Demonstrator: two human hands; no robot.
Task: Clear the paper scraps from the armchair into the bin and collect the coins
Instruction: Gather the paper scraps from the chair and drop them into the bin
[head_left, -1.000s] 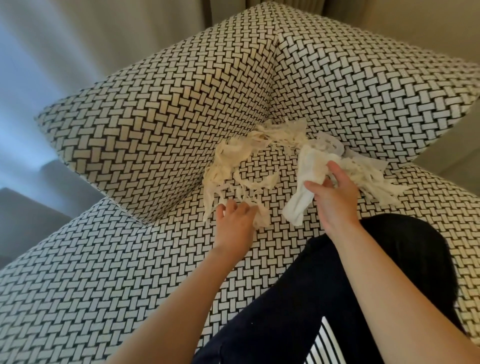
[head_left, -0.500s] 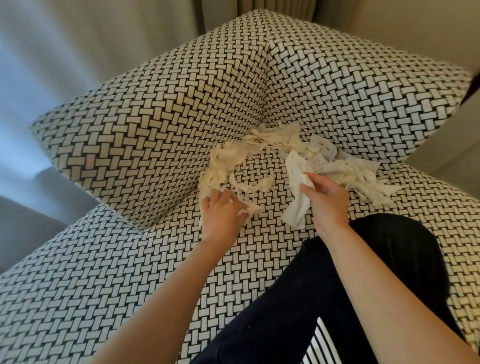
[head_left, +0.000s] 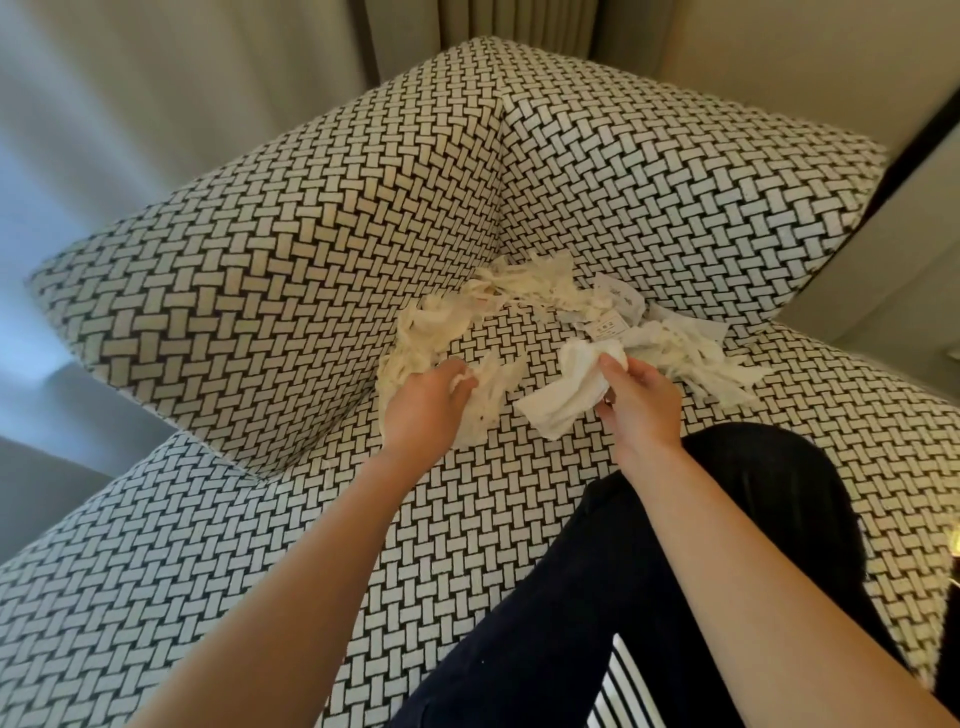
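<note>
Both hands are bunching paper scraps (head_left: 524, 291), likely for binning: left hand (head_left: 423, 410) clutching cream shreds (head_left: 410, 343), right hand (head_left: 641, 402) pinching white tissue (head_left: 556, 400).

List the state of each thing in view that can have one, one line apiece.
left hand, grips a bunch of the cream scraps
right hand, pinches the white tissue
cream scraps, heaped against the armchair's inner side, partly gripped
white tissue, crumpled, held at its upper end
loose white scraps, torn, lying on the seat
printed slip, lying among the scraps
armchair, littered at its back corner
coins, none visible
bin, not in view
</note>
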